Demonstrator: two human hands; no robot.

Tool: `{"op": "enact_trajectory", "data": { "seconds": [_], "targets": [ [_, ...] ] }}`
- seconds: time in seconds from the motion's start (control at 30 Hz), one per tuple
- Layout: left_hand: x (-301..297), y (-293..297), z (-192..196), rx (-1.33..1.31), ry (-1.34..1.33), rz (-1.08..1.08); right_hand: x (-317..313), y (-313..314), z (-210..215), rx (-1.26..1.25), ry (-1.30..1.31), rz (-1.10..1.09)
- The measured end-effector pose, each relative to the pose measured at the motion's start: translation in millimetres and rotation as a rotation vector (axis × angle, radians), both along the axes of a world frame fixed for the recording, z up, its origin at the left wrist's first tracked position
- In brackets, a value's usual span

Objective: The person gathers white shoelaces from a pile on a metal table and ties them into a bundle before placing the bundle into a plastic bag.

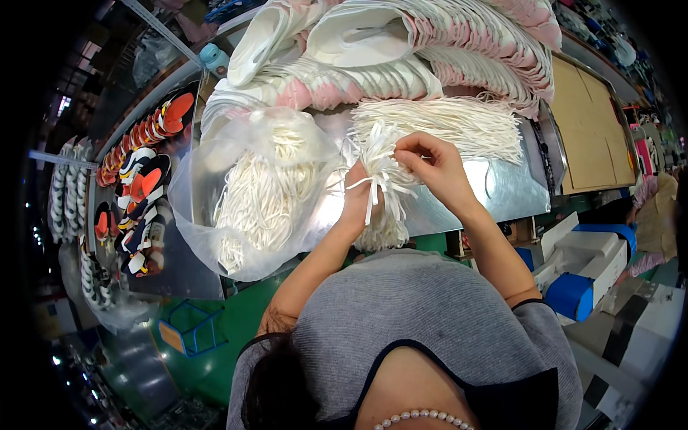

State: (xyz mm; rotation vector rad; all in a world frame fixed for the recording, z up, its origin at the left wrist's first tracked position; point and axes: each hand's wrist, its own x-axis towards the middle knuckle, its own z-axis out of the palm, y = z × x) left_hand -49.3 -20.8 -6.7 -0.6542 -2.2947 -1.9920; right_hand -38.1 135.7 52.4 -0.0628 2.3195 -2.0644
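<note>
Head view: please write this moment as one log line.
left hand: grips white lace bundle | right hand: fingertips at bundle's edge | translucent bag: holds white laces, left of hands

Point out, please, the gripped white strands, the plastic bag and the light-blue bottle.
Gripped white strands (378, 152): head view, on their fanned upper part.
Plastic bag (192, 204): head view, on its left wall.
Light-blue bottle (216, 62): head view, on its body.
</note>
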Motion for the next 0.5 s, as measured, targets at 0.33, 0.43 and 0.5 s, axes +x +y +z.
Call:
{"op": "enact_trajectory", "data": {
  "seconds": [0.33,0.43,0.5],
  "targets": [
    [-1,2,-13,-0.019,-0.092,0.004,2,-5,-2,-0.167,0.028,-0.014],
    [-2,2,-5,-0.112,0.070,0.003,6,-5,-2,-0.376,-0.195,0.030],
    [-1,2,-7,-0.118,-0.001,0.009,8,-13,-6,-0.466,-0.185,0.019]
  ]
}}
